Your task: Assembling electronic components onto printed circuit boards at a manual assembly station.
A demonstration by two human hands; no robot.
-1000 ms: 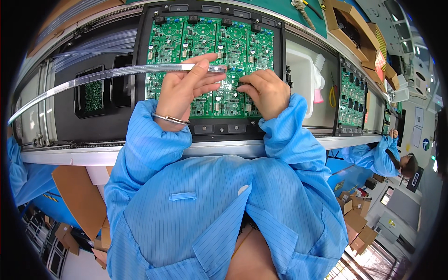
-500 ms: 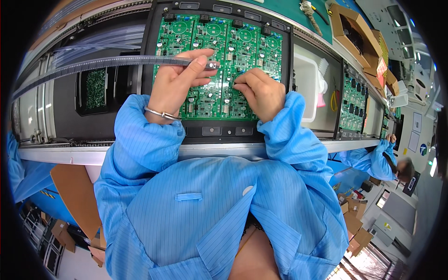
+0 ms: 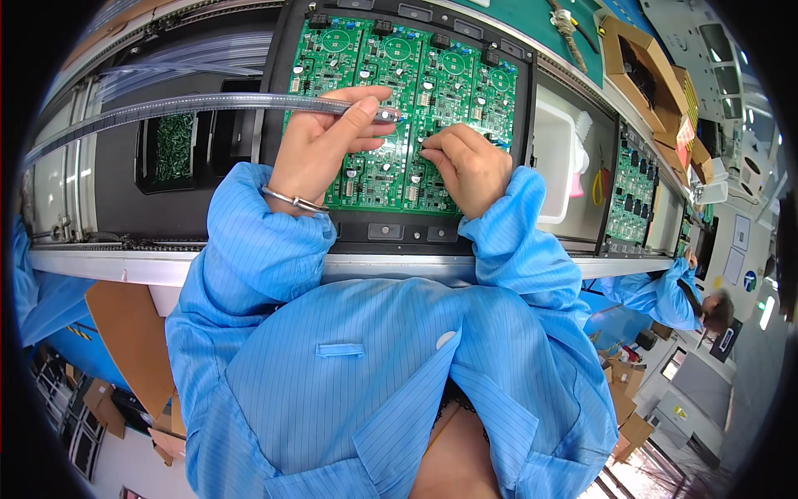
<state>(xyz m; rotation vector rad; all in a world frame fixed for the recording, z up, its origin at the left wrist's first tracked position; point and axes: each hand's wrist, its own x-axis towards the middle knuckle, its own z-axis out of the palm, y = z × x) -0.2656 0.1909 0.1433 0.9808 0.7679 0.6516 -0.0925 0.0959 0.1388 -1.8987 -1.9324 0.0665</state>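
My left hand is closed around the end of a long, bendy grey component tape with small holes along its edge. The tape trails off to the left in a curve. Beneath both hands lies a panel of green circuit boards, set in a black carrier frame. My right hand is over the right middle part of the panel, with thumb and fingers pinched together close to the board surface. Whatever is between those fingertips is too small or hidden to make out.
Left of the frame stands a black bin of small green parts. To the right are a white tray, yellow-handled pliers and a second board carrier. A cardboard box sits far right. Another person works beyond.
The carrier frame with its green boards appears slightly farther right in the picture. My left hand still grips the tape, and my right hand stays pinched, having shifted only a little.
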